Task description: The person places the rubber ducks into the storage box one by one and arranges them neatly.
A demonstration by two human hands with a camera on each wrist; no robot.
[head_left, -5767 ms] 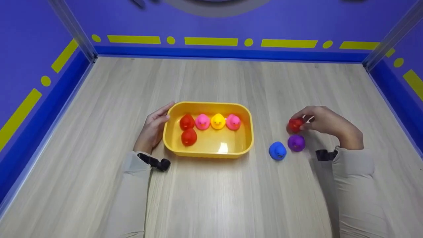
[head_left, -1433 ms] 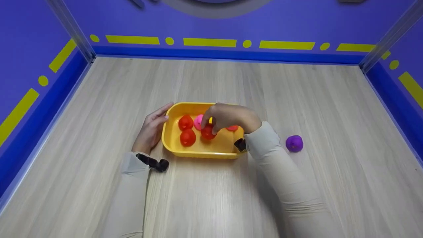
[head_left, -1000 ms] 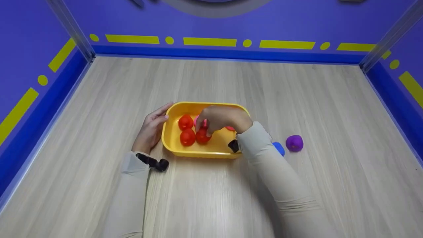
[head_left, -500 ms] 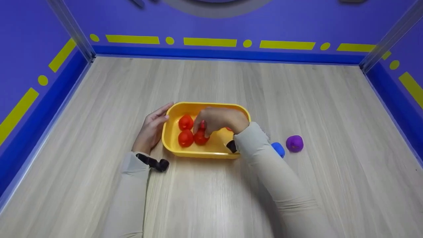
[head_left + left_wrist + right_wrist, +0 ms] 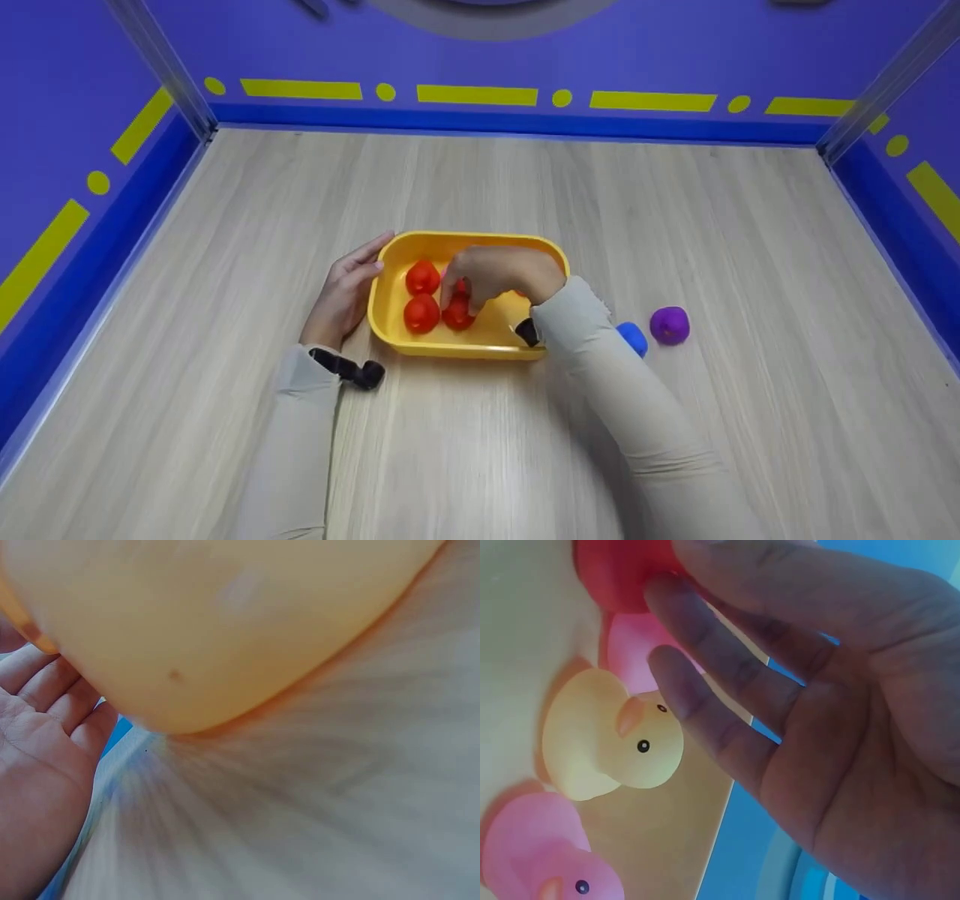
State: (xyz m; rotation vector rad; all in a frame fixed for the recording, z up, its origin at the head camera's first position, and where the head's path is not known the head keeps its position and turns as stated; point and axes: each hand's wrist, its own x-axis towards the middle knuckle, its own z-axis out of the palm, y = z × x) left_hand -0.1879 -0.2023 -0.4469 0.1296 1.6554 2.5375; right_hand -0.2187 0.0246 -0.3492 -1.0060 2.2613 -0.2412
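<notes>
My right hand reaches inside a yellow plastic tub and pinches a red rubber duck between thumb and fingers, low over the tub's floor. Just left of it are two more red ducks, one in front and one behind. In the right wrist view, a yellow duck and pink ducks line up beyond the fingers; the hand mostly hides this row from the head view. My left hand grips the tub's left end, thumb at the rim, fingers along the outer wall.
On the wooden table, right of the tub, sit a purple duck and a blue duck partly covered by the right sleeve. Blue-purple walls with yellow marks enclose the back and sides.
My right hand has carried the red duck from beside the purple duck into the tub, then leftward and down next to the front red duck. The left hand stays at the tub's end.
</notes>
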